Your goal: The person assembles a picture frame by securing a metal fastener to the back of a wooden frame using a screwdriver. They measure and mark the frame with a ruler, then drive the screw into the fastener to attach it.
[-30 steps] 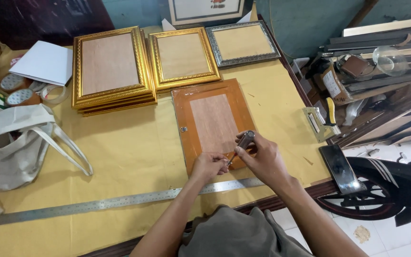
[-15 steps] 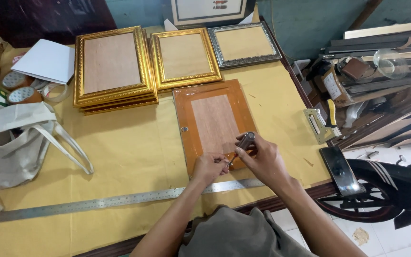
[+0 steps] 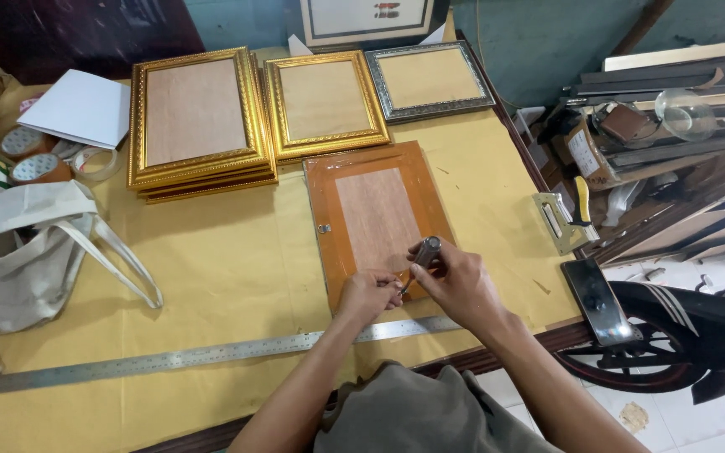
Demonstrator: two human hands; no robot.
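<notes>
A brown wooden picture frame (image 3: 375,214) lies face down on the yellow-papered table (image 3: 228,277), its plywood backing up. My right hand (image 3: 455,281) grips a small dark-handled screwdriver (image 3: 421,254), its tip pointing down at the frame's near edge. My left hand (image 3: 368,294) pinches something tiny at that same spot beside the tip; what it is cannot be made out. Both hands rest on the frame's lower right part.
A long steel ruler (image 3: 195,356) lies along the near edge. Gold frames (image 3: 199,117) and a silver frame (image 3: 430,80) sit at the back. A cloth bag (image 3: 18,252) and tape rolls (image 3: 31,159) are left; a staple tool (image 3: 565,218) and phone (image 3: 597,298) right.
Both hands stay at the frame's near edge with the screwdriver. Nothing else has visibly moved.
</notes>
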